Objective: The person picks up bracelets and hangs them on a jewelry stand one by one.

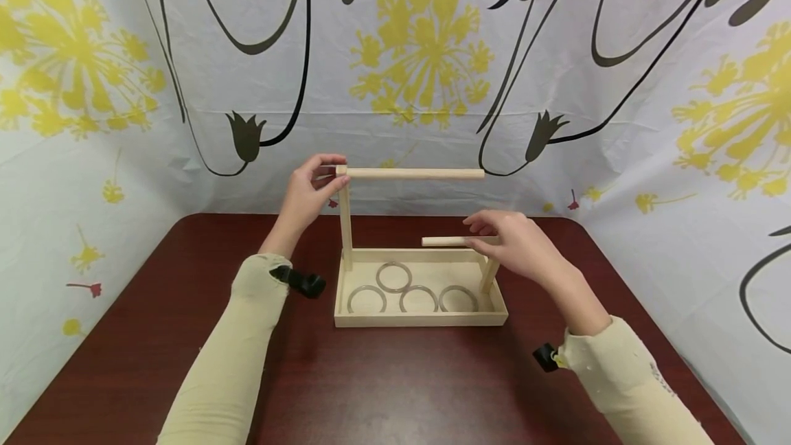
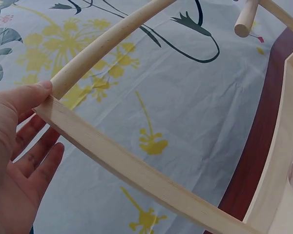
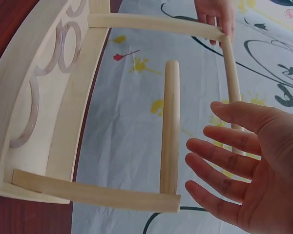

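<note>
Steadying the top of the tall post (image 1: 345, 225), the left hand (image 1: 307, 194) pinches the corner where that post meets the long dowel (image 1: 414, 173); the left wrist view shows the thumb pressed on the joint and the other fingers behind it, lightly curled. The long dowel runs level from that corner toward the right, its far end free in the air. The post rises from the back left corner of the wooden tray (image 1: 420, 320), which sits near the middle of the dark red table (image 1: 402, 390), closer to its far edge.

The right hand (image 1: 519, 246) hovers at the short dowel (image 1: 448, 242), fingers straight and spread, gripping nothing; the right wrist view shows a gap between the fingertips (image 3: 205, 146) and the dowel, so the hand is released. The short dowel juts leftward from the top of the short post (image 1: 488, 275), which stands at the tray's right end.

4 clear rings (image 1: 393, 277) lie flat on the tray floor: 1 toward the back, 3 in a row along the front wall, neighbours touching or nearly so.

A flowered white cloth (image 1: 420, 67) hangs behind and to both sides of the table.
</note>
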`<state>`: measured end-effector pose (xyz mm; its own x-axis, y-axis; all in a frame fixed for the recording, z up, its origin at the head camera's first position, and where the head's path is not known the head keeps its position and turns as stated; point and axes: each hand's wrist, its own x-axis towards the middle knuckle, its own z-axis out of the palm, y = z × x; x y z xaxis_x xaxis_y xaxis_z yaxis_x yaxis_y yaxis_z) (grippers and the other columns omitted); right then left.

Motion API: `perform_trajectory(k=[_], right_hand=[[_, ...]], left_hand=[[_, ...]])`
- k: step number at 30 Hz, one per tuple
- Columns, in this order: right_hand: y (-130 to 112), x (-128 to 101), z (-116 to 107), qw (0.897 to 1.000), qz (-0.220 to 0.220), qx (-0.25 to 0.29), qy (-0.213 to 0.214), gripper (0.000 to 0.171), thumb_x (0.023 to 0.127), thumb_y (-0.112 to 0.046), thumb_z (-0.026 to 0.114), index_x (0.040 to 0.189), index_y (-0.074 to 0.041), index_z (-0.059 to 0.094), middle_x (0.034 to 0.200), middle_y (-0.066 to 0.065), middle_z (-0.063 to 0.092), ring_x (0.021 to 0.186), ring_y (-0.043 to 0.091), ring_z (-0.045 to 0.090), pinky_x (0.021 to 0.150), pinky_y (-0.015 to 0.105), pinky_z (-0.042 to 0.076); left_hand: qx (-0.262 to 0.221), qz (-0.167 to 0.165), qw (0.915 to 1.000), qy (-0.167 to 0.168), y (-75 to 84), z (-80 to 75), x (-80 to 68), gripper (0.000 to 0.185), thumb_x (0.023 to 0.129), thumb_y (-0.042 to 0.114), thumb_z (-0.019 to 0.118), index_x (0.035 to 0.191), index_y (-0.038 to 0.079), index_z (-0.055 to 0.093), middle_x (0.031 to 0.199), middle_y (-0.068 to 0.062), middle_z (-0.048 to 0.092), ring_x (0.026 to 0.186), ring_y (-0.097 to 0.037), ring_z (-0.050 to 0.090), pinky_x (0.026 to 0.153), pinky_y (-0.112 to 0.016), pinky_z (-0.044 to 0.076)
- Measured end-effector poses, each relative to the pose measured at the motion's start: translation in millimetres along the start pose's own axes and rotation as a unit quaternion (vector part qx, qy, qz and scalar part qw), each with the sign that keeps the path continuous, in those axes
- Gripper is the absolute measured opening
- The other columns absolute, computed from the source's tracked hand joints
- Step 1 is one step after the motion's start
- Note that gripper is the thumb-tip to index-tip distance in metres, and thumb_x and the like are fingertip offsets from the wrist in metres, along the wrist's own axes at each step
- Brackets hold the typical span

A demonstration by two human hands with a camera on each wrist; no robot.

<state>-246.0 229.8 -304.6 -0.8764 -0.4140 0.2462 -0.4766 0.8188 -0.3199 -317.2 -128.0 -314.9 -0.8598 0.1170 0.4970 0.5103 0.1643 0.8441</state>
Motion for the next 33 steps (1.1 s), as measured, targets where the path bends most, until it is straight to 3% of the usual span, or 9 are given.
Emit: perform_trajectory(k=[2, 5, 10, 18, 27, 33], right_hand=[[-2.3, 0.0, 1.6, 1.000, 0.001, 0.002, 0.000, 0.033, 0.092, -0.030, 0.073, 0.120, -0.016, 0.069, 0.109, 0.003, 0.074, 0.101, 0.021, 0.071, 0.087, 0.043, 0.056], [-5.6, 0.1, 3.8, 1.000, -0.002, 0.005, 0.000, 0.031, 0.092, -0.031, 0.072, 0.119, -0.017, 0.070, 0.108, 0.001, 0.074, 0.102, 0.019, 0.071, 0.088, 0.043, 0.056], [-10.5, 0.3, 7.1, 1.000, -0.004, 0.016, -0.005, 0.028, 0.092, -0.031, 0.073, 0.118, -0.020, 0.070, 0.105, -0.003, 0.074, 0.101, 0.018, 0.072, 0.087, 0.042, 0.057], [-16.5, -0.8, 11.3, 1.000, -0.024, 0.010, 0.004, 0.027, 0.091, -0.030, 0.073, 0.116, -0.020, 0.071, 0.099, -0.006, 0.074, 0.098, 0.015, 0.071, 0.084, 0.040, 0.057], [-19.4, -3.7, 16.4, 0.999, -0.023, 0.025, 0.003, 0.030, 0.091, -0.028, 0.073, 0.119, -0.018, 0.070, 0.103, -0.002, 0.073, 0.099, 0.017, 0.072, 0.081, 0.040, 0.056], [-22.4, -5.2, 18.9, 0.999, -0.029, 0.034, 0.004, 0.030, 0.091, -0.028, 0.073, 0.119, -0.019, 0.070, 0.105, -0.002, 0.073, 0.101, 0.020, 0.071, 0.084, 0.041, 0.056]], left_hand=[[-0.001, -0.002, 1.0000, -0.001, 0.1, 0.1, -0.5, 0.036, 0.095, 0.010, 0.068, 0.127, -0.002, 0.060, 0.124, -0.022, 0.062, 0.104, -0.022, 0.065, 0.057, -0.021, 0.055], [-0.001, -0.003, 1.0000, -0.001, -1.2, 0.2, -0.5, 0.035, 0.095, 0.011, 0.068, 0.127, -0.001, 0.060, 0.120, -0.019, 0.063, 0.096, -0.014, 0.067, 0.053, -0.022, 0.054], [0.001, -0.002, 1.0000, 0.000, -5.2, 1.0, -0.2, 0.033, 0.096, 0.013, 0.067, 0.125, 0.000, 0.061, 0.113, -0.013, 0.065, 0.088, -0.007, 0.067, 0.055, -0.023, 0.054], [-0.015, 0.000, 0.9999, 0.002, -8.1, 1.9, 0.5, 0.031, 0.095, 0.010, 0.067, 0.123, 0.000, 0.062, 0.106, -0.009, 0.064, 0.081, -0.008, 0.065, 0.055, -0.022, 0.052], [-0.030, 0.001, 0.9995, 0.004, -8.3, 2.6, 0.0, 0.034, 0.095, 0.008, 0.067, 0.125, -0.006, 0.060, 0.104, -0.008, 0.062, 0.082, -0.006, 0.063, 0.055, -0.021, 0.051], [-0.021, 0.001, 0.9998, 0.005, -6.8, 3.7, -0.4, 0.033, 0.096, 0.010, 0.066, 0.125, -0.004, 0.061, 0.105, -0.007, 0.062, 0.085, -0.006, 0.062, 0.056, -0.020, 0.051]])
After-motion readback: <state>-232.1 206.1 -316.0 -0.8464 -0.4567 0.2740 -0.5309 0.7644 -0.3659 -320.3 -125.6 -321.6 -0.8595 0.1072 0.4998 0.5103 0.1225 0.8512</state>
